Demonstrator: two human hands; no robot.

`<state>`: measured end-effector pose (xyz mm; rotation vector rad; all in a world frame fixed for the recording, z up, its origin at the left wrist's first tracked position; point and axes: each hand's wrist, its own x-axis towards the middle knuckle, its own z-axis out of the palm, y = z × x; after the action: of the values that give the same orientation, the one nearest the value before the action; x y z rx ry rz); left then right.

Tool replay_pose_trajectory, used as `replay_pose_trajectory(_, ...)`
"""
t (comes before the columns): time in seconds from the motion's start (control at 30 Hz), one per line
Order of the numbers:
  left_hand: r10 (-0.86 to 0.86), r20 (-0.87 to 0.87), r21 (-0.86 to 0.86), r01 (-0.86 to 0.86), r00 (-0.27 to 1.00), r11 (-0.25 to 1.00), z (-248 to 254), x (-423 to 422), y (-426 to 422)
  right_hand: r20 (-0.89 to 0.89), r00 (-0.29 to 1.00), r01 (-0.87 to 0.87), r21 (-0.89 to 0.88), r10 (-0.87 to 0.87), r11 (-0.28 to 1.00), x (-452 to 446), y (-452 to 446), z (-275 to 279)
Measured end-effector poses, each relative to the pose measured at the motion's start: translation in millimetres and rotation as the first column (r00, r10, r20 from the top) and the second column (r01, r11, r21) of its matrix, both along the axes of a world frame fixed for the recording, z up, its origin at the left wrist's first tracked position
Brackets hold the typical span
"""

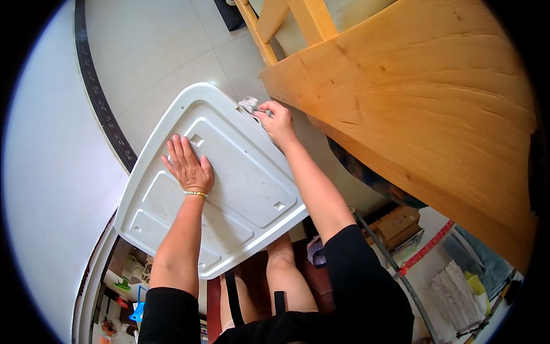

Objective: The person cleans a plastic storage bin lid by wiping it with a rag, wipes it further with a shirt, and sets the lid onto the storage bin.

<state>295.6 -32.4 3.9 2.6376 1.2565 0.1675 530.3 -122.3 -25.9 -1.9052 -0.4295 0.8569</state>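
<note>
A large white plastic storage-box lid [246, 178] with raised ridges and small square recesses fills the middle of the view, set at a slant in front of my legs. My left hand [189, 168] lies flat on its upper left part, fingers spread, a beaded bracelet at the wrist. At the lid's upper right edge, beside a slot or latch, my right hand [278, 125] has its fingers closed on a crumpled greyish-white cloth [248, 104]. Part of the cloth is hidden by the fingers.
A wooden bed frame [401, 86] runs close along the right. To the left stands a white wall [57, 143] with a dark skirting strip. Pale floor tiles [154, 51] lie beyond the lid. Cardboard boxes [396, 226] and a metal rail [395, 269] are at the lower right.
</note>
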Motion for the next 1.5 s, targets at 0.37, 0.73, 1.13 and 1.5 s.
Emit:
replay_pose_trajectory(0.37,0.001,0.012,-0.005,-0.001,1.0,1.0,-4,-3,-1,-0.116,0.977,-0.184,-0.042,0.178,0.982,5,13,53)
replay_pose_trajectory(0.73,0.001,0.02,-0.019,0.0,1.0,1.0,0,0,-1,0.056,0.979,-0.186,-0.167,0.197,0.968,4,-13,24)
replay_pose_trajectory(1.13,-0.002,0.018,0.001,0.002,1.0,1.0,-4,-3,-1,0.154,0.965,-0.233,0.136,0.212,0.963,-1,23,24)
replay_pose_trajectory(1.5,0.024,0.011,-0.041,-0.024,1.0,0.999,0,-1,-1,0.459,0.847,-0.144,-0.291,0.27,0.946,-32,-211,72)
